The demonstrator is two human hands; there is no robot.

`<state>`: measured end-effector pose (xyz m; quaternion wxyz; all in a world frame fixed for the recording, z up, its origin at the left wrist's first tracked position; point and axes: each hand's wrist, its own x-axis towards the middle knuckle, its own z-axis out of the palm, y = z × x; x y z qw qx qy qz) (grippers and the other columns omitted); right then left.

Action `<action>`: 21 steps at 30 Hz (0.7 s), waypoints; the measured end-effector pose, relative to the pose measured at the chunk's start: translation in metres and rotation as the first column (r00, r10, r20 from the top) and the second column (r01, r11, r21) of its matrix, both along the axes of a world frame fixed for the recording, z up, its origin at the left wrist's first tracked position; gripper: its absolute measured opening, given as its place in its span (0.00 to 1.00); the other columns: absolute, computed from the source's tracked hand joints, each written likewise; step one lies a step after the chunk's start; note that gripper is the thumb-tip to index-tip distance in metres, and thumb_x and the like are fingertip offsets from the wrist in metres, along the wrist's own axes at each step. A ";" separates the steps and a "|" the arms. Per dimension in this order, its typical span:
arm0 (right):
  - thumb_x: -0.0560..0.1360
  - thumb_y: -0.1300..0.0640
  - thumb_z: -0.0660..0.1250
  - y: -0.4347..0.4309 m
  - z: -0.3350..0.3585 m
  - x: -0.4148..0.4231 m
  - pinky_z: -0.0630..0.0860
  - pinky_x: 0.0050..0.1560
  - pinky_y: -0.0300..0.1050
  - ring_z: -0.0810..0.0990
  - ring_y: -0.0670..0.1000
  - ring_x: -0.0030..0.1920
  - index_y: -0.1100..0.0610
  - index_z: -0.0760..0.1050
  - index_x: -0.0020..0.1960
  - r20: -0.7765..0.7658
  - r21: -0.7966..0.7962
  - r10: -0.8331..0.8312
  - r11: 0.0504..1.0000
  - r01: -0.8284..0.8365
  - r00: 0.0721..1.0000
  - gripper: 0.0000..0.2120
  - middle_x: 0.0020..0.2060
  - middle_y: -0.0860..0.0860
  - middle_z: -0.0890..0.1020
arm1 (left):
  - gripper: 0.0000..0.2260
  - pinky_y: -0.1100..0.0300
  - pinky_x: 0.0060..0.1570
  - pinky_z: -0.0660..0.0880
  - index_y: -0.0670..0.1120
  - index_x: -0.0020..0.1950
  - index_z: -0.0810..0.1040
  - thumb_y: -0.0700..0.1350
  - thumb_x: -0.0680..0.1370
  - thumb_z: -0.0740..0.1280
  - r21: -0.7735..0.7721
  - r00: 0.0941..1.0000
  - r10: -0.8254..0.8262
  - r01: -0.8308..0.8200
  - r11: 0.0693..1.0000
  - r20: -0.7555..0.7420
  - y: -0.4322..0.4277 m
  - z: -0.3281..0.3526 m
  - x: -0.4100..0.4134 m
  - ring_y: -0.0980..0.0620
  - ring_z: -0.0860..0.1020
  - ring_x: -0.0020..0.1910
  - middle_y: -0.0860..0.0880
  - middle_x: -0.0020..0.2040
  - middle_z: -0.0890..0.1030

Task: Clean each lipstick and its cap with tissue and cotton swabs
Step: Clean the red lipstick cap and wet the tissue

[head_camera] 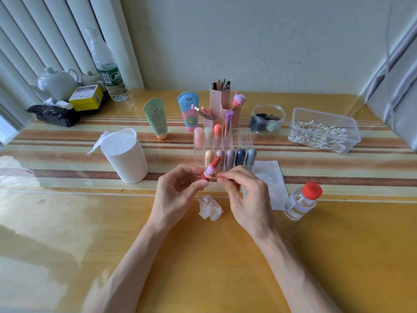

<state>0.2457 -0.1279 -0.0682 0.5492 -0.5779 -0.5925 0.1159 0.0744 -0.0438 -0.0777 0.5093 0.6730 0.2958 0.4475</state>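
Both hands are holding an uncapped lipstick (pixel 211 169) above the table, just before the clear organizer (pixel 246 141).
The left hand (pixel 178 190) is pinching its base and the right hand (pixel 243 190) its collar. It is probably mid-wipe, so the next move is likely calling for the crumpled tissue (pixel 209 207) below.

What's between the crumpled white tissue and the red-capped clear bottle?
In the head view: the right hand, pinching the uncapped red lipstick, and a flat white tissue sheet.
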 end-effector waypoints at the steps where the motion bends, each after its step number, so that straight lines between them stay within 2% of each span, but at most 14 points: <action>1: 0.81 0.64 0.71 0.000 0.000 0.000 0.82 0.51 0.45 0.85 0.45 0.52 0.58 0.86 0.56 -0.001 0.000 -0.001 1.000 0.001 1.000 0.07 0.48 0.47 0.85 | 0.10 0.60 0.47 0.82 0.42 0.56 0.83 0.42 0.76 0.76 -0.007 1.000 -0.008 0.008 1.000 -0.003 -0.001 0.000 0.000 0.48 0.86 0.45 0.44 0.49 0.87; 3: 0.81 0.64 0.71 -0.001 0.000 0.000 0.82 0.51 0.45 0.85 0.45 0.52 0.57 0.86 0.56 -0.001 0.001 -0.005 1.000 0.005 1.000 0.07 0.48 0.46 0.85 | 0.11 0.59 0.47 0.82 0.42 0.58 0.83 0.42 0.77 0.75 -0.001 0.999 -0.047 0.047 0.999 -0.010 -0.003 0.001 0.001 0.48 0.86 0.46 0.44 0.49 0.87; 6: 0.81 0.63 0.72 -0.001 0.000 -0.001 0.82 0.49 0.47 0.85 0.47 0.51 0.58 0.86 0.56 0.010 0.000 0.001 1.000 -0.001 1.000 0.06 0.47 0.47 0.85 | 0.13 0.50 0.47 0.84 0.42 0.58 0.83 0.44 0.75 0.78 0.049 0.997 -0.052 0.055 0.997 -0.059 -0.004 0.001 0.003 0.44 0.85 0.45 0.45 0.48 0.86; 9: 0.81 0.63 0.72 0.000 0.000 -0.003 0.82 0.50 0.46 0.85 0.47 0.52 0.58 0.86 0.57 0.013 -0.001 0.023 1.000 -0.023 1.000 0.07 0.48 0.47 0.85 | 0.11 0.44 0.48 0.84 0.43 0.57 0.84 0.44 0.76 0.76 0.047 0.997 -0.023 0.026 0.999 -0.079 -0.003 0.001 0.003 0.43 0.85 0.46 0.46 0.48 0.87; 12: 0.81 0.63 0.71 -0.001 0.001 -0.003 0.82 0.51 0.44 0.85 0.47 0.52 0.57 0.86 0.57 0.024 0.006 0.019 1.000 -0.019 1.000 0.07 0.48 0.46 0.85 | 0.10 0.52 0.49 0.84 0.44 0.59 0.85 0.44 0.78 0.74 0.038 0.996 -0.032 0.035 0.999 -0.083 -0.004 0.001 0.003 0.47 0.86 0.49 0.48 0.50 0.88; 15: 0.81 0.63 0.71 -0.001 0.001 -0.002 0.82 0.50 0.41 0.84 0.45 0.51 0.58 0.86 0.56 0.055 0.008 -0.008 1.000 0.007 0.998 0.06 0.47 0.47 0.84 | 0.09 0.62 0.48 0.80 0.43 0.59 0.85 0.43 0.80 0.72 0.056 0.996 -0.043 0.048 0.997 -0.084 -0.004 0.002 0.003 0.54 0.85 0.47 0.50 0.49 0.88; 21: 0.81 0.65 0.71 -0.001 0.001 0.000 0.77 0.51 0.33 0.83 0.43 0.50 0.59 0.85 0.55 0.101 0.010 -0.056 0.998 0.056 0.993 0.06 0.46 0.47 0.83 | 0.09 0.64 0.46 0.79 0.43 0.60 0.85 0.41 0.81 0.70 0.077 0.993 -0.061 0.069 0.995 -0.098 -0.004 0.003 0.002 0.56 0.83 0.45 0.50 0.51 0.88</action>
